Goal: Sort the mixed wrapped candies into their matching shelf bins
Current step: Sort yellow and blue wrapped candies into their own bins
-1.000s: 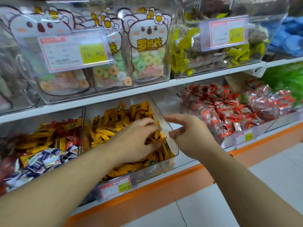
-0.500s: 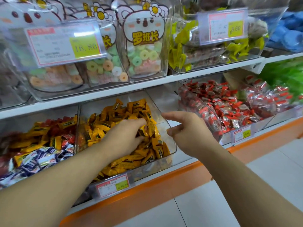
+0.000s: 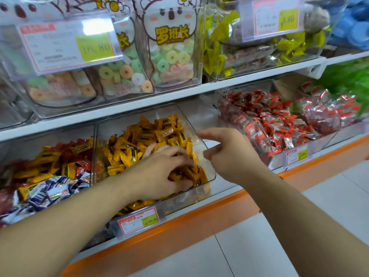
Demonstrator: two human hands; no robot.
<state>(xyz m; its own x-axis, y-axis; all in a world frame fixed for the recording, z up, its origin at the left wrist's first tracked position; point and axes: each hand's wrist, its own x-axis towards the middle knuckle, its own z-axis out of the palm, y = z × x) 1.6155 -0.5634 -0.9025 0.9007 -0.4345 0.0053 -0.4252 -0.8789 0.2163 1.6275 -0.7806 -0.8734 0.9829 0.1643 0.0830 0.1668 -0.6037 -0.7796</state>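
Left hand (image 3: 165, 172) is down in the yellow-candy bin (image 3: 207, 162), fingers spread and curled into the pile; blurred, so I can't tell if it actually pinches a piece. Right hand (image 3: 229, 154) hovers just right of that bin's side wall, fingers loosely curled, nothing visibly held.

Nearest writing: the bin's front price tag (image 3: 139, 221), red border with a yellow patch, looks like 23.90; the rest is too small to read.

Step in hand, my read: working through the yellow wrapped candies (image 3: 151, 136), either dropping matched ones in or hunting strays. This pile looks uniform.

Bin to the left is the mixed one (image 3: 60, 166): yellow, red and blue-white wrappers together. That's where the sorting is left. Next move likely calls for reaching left, pinching one off-colour piece and carrying it to its match; the red ones probably go to the red-candy bin (image 3: 269, 120) on the right. Its tag (image 3: 295, 155) is unreadable.

Farther, upper shelf: bags of ring gummies (image 3: 169, 62) with a cartoon bear and the print 罗班长. Price label (image 3: 69, 48) in front reads 16.80. Right of it, a bin of yellow-green wrapped sweets (image 3: 223, 47), label (image 3: 275, 19) about 8.80, blurred.
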